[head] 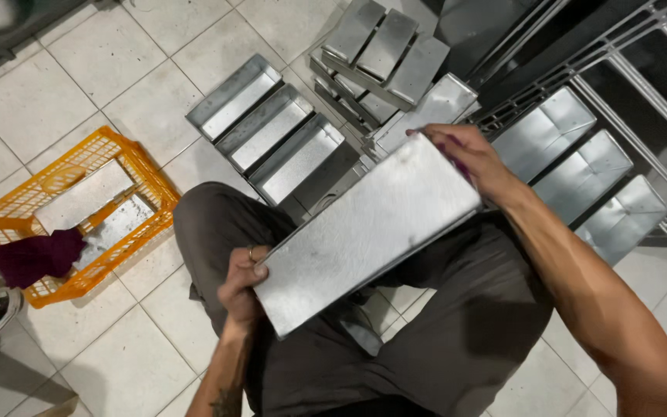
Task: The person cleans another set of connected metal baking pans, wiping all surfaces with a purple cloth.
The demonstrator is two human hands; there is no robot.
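While I sit over a pale tiled floor (110, 62), my left hand (242, 284) clamps the near corner of a flat metal pan (364, 232) and my right hand (468, 158) the far one; its long axis runs diagonally over my lap, with loaf tins (272, 131) and an orange crate (71, 208) beyond.

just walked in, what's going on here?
A person crouched on a tiled floor holds a rectangular metal pan bottom-up over their lap. The left hand grips its near corner and the right hand its far end. More metal pans sit on the floor ahead: a joined set of three, an upturned set, and others on a wire rack. An orange crate at left holds flat metal pieces and a dark red cloth.
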